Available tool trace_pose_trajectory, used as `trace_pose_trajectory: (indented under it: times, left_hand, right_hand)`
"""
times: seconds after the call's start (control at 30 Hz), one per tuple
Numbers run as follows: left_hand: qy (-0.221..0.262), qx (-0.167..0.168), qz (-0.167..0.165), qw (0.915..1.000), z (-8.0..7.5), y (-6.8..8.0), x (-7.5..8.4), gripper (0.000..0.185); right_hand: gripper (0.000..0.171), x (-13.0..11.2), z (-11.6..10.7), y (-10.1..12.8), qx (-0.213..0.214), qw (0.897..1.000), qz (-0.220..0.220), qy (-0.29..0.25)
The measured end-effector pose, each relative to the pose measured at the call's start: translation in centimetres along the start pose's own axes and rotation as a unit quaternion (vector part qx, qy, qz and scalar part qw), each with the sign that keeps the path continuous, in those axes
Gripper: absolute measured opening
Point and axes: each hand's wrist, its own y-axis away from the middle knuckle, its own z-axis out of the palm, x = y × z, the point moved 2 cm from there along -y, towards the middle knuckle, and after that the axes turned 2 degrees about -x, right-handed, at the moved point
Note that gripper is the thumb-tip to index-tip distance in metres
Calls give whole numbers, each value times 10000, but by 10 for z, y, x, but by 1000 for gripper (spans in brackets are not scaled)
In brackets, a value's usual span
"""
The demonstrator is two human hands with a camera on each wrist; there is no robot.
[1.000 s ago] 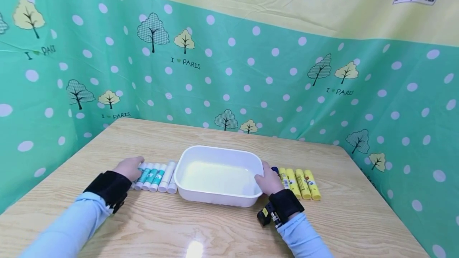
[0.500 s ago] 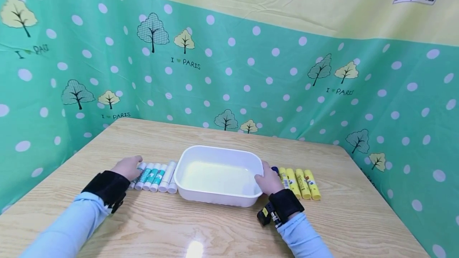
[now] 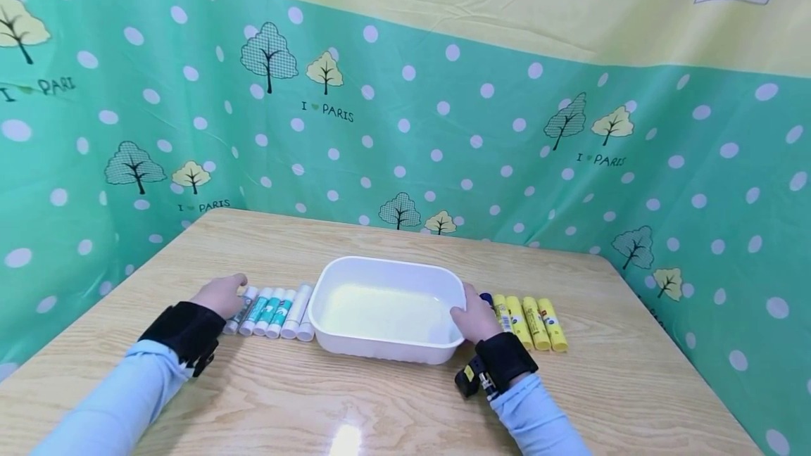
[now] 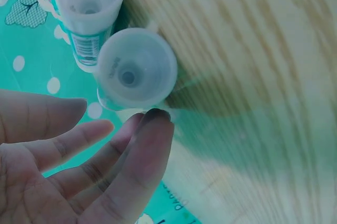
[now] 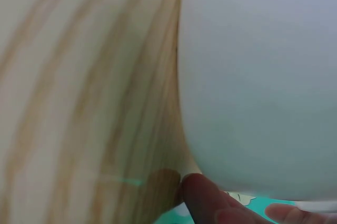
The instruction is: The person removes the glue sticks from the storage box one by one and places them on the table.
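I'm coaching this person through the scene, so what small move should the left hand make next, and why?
Probably close the left hand around the nearest glue stick at the left end of the white-and-teal row. The fingers lie straight and relaxed just beside its cap, gripping nothing, while the right hand rests against the empty white tub.

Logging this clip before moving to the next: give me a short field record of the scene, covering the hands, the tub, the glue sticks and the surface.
left hand: open, at the left end of the teal and white glue sticks
right hand: on the right wall of the white tub, fingers mostly hidden
tub contents: nothing seen inside
yellow glue sticks: a row lying right of the tub
blue-capped stick: just beyond the right hand
surface: wooden table
backdrop: green spotted cloth
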Motion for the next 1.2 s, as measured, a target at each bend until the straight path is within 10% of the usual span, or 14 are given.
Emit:
trace_pose_trajectory:
  times: [0.4, 0.63, 0.9, 1.2]
  left_hand:
    - [-356, 1087, 980, 9886, -12, 8, 49, 34]
    - [-535, 1577, 2147, 9624, -8, 14, 98, 28]
    - [-563, 791, 3532, 9305, -10, 20, 161, 27]
    - [-562, 110, 3990, 9152, -2, 16, 217, 29]
  right_hand:
    - [53, 1, -3, -2, 8, 10000, 65, -8]
    - [53, 3, -4, -1, 30, 10000, 28, 14]
    - [53, 6, -1, -1, 79, 9999, -1, -88]
    - [54, 5, 3, -2, -1, 9999, -4, -111]
